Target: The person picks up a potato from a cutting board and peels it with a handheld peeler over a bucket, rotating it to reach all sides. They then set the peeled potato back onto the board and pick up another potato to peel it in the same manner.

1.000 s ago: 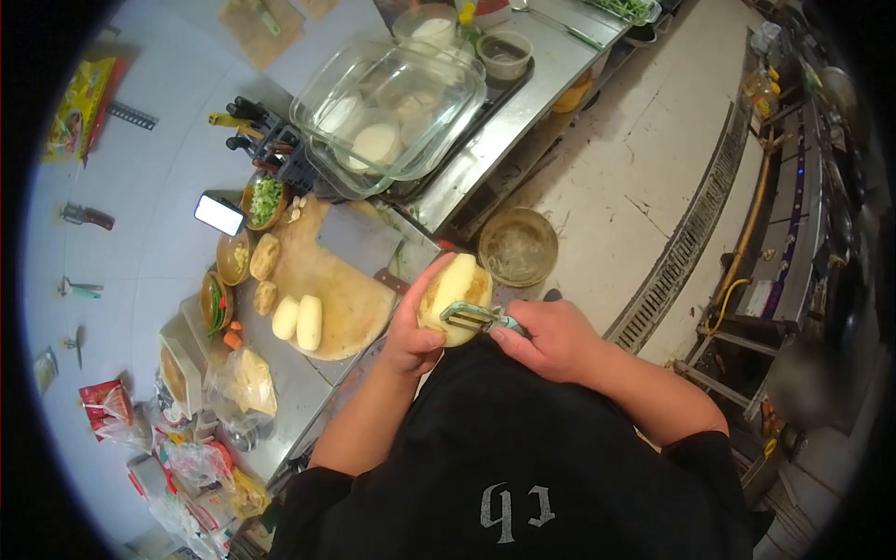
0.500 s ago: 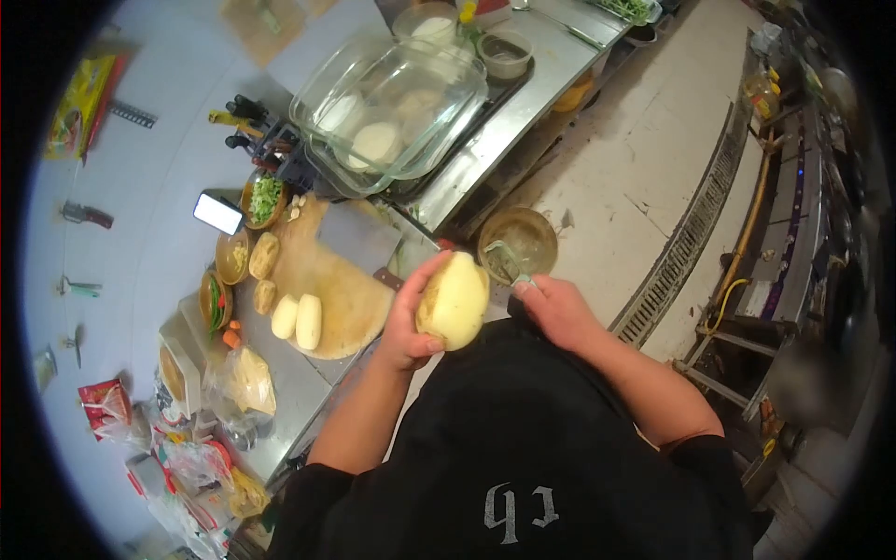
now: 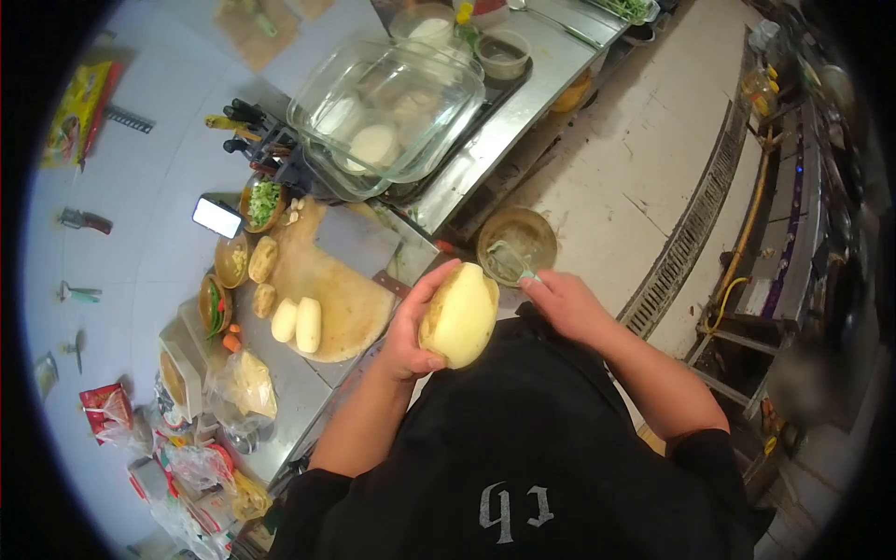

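Note:
A large, mostly peeled potato [image 3: 465, 317] is gripped in my left hand [image 3: 415, 329], its fingers wrapped round the left side; brownish skin shows along that side. My right hand [image 3: 571, 306] closes on the pale green handle of a peeler [image 3: 510, 261], whose head points up and left, apart from the potato. Beneath the peeler a round bin [image 3: 543, 233] stands on the floor. On the counter to the left, two peeled potatoes [image 3: 308, 325] lie on a round wooden cutting board [image 3: 350, 303], and two unpeeled potatoes [image 3: 264, 259] rest by its far edge.
Small bowls with chopped greens [image 3: 264, 202], garlic and peppers line the board's left side, near a lit phone [image 3: 217, 217]. A knife block [image 3: 280, 154] and large glass dishes [image 3: 317, 112] stand farther back. A floor drain [image 3: 686, 233] runs along the right.
My left hand and the potato have shifted slightly down and to the right, toward my body. The right hand with the peeler has moved only a little.

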Action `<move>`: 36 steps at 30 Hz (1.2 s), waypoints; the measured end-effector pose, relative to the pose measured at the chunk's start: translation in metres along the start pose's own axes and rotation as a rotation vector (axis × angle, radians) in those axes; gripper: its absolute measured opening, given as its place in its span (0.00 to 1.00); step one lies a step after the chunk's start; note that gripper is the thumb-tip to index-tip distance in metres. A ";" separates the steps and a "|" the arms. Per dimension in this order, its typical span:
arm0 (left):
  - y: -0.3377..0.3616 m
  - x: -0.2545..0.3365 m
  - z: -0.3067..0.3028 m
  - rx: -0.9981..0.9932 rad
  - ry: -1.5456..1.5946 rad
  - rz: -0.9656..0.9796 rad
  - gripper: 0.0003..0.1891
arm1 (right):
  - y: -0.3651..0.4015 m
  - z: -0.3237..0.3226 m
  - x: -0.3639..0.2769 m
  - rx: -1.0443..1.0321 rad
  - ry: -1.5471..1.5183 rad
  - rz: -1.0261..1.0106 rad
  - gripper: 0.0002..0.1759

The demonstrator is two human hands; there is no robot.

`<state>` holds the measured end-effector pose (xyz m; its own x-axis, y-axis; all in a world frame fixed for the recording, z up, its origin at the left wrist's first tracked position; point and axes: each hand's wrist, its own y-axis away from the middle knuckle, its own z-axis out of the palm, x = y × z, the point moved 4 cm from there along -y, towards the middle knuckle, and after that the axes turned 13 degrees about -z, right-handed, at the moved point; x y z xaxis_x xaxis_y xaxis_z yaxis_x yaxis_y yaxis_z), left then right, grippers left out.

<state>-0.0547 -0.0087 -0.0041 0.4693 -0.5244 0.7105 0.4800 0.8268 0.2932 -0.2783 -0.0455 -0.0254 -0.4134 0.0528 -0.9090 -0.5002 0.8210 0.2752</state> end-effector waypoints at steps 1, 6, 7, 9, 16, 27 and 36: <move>0.001 -0.001 -0.001 0.025 0.022 -0.007 0.65 | 0.003 0.003 0.001 0.015 -0.077 -0.013 0.27; -0.001 0.003 0.000 0.035 0.179 -0.060 0.62 | 0.016 0.008 -0.044 0.003 0.020 -0.338 0.22; 0.000 0.003 0.000 0.022 0.199 -0.059 0.61 | 0.015 0.008 -0.046 0.000 0.018 -0.339 0.22; 0.002 0.003 -0.005 0.008 0.185 -0.068 0.61 | 0.014 0.006 -0.047 -0.044 0.077 -0.346 0.22; 0.000 0.002 -0.003 -0.027 0.139 -0.038 0.61 | 0.008 0.007 -0.041 -0.021 0.060 -0.369 0.23; 0.000 -0.019 -0.027 -0.162 0.371 -0.045 0.61 | -0.005 0.005 -0.010 0.032 -0.137 -0.195 0.23; 0.000 -0.025 -0.008 -0.124 0.674 -0.128 0.48 | 0.002 0.010 -0.042 -0.083 -0.001 -0.462 0.19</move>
<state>-0.0605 0.0025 -0.0274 0.7417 -0.6613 0.1117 0.6244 0.7417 0.2449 -0.2542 -0.0405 0.0100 -0.1322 -0.3067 -0.9426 -0.6908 0.7105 -0.1343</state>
